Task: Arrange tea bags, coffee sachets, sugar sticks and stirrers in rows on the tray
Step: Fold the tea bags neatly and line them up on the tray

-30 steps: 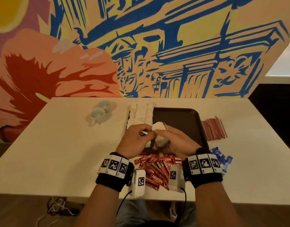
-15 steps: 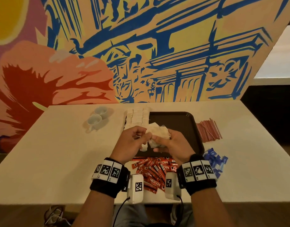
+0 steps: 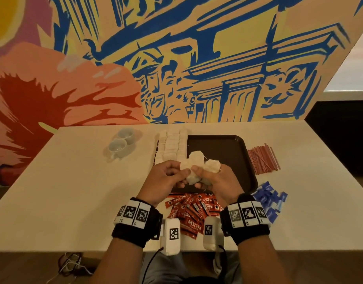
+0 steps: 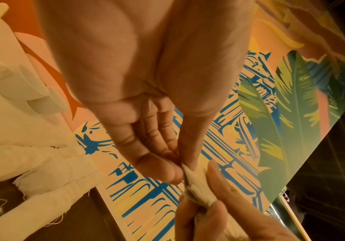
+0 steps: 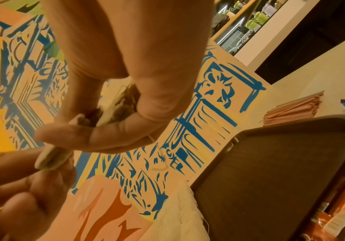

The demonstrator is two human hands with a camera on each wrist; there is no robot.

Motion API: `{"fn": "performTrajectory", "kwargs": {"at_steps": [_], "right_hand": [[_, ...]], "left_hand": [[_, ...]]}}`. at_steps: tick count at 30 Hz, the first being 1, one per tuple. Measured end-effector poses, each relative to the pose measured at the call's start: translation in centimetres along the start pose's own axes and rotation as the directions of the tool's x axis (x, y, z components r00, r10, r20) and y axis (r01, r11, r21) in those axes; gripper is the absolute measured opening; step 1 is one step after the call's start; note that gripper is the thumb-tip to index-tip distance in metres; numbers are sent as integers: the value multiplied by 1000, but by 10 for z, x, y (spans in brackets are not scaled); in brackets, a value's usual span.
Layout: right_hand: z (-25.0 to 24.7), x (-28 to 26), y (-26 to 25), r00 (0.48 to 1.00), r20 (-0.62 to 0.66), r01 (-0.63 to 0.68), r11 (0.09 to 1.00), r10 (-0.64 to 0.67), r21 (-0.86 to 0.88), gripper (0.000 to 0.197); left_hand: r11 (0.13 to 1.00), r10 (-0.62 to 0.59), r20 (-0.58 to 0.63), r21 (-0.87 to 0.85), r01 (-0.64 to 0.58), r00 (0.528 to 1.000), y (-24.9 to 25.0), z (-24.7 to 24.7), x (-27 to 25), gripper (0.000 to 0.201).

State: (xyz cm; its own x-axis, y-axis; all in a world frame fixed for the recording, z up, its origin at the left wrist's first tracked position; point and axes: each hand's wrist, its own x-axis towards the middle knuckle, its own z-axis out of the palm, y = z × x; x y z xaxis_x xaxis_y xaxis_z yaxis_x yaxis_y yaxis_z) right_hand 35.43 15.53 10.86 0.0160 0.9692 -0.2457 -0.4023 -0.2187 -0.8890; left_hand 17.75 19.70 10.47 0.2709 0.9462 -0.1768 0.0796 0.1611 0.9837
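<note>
Both hands hover over the near left part of the dark brown tray (image 3: pixel 227 152). My right hand (image 3: pixel 215 179) grips a bunch of white tea bags (image 3: pixel 197 160), fanned upward. My left hand (image 3: pixel 166 177) pinches one tea bag (image 4: pixel 196 185) at the bunch's left edge between thumb and forefinger. Rows of white tea bags (image 3: pixel 172 146) lie along the tray's left side. Red coffee sachets (image 3: pixel 190 212) are heaped in front of the tray. Red stirrers (image 3: pixel 262 158) lie right of the tray, blue sugar sticks (image 3: pixel 268 199) at the near right.
Two small white cups (image 3: pixel 121 142) stand on the table to the left of the tray. The white table (image 3: pixel 63 191) ends at a painted mural wall behind. Cables lie on the floor under the near left edge.
The bunch of tea bags has fanned out and risen a little between the hands. The left fingers have shifted onto the edge of one bag. The head view dipped toward the table.
</note>
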Motion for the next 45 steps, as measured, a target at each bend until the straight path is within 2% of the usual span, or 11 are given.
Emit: {"fn": "performTrajectory", "kwargs": {"at_steps": [3,7,13,18,21,25,31,34,36,39,45], "right_hand": [[-3,3,1,998,-68,-3,1000,4,17,29],[-15,12,3,971,-239,-21,999,28,33,27],[-38,19,10,930,-364,-31,999,45,43,23],[-44,22,14,929,-363,-62,997,74,46,19],[-44,22,15,930,-352,-95,994,105,46,15],[-47,22,17,927,-347,-136,990,141,40,16],[-52,23,18,925,-354,-136,990,138,32,15],[-52,24,19,926,-350,-143,989,145,29,15],[-53,25,19,928,-342,-146,989,147,27,18],[-53,25,22,929,-340,-148,989,148,28,22],[-50,25,26,935,-317,-161,987,160,25,18]], "left_hand": [[1000,13,-5,0,-13,1000,0,-3,1,17],[1000,23,-50,-14,-24,998,4,-19,11,9],[978,86,-142,199,-57,986,6,-52,55,14],[876,-76,-22,475,78,997,-33,-55,97,16],[766,-207,49,630,131,977,-60,-45,108,13],[685,-301,70,709,165,951,-89,-35,112,15],[691,-263,-8,697,194,965,-106,-27,116,15],[725,-222,-113,645,241,969,-112,-26,117,18],[711,-169,-206,652,263,964,-116,-24,113,24],[648,-139,-264,705,289,954,-120,-18,102,34],[419,-128,-236,867,268,963,-132,-2,96,53]]}}
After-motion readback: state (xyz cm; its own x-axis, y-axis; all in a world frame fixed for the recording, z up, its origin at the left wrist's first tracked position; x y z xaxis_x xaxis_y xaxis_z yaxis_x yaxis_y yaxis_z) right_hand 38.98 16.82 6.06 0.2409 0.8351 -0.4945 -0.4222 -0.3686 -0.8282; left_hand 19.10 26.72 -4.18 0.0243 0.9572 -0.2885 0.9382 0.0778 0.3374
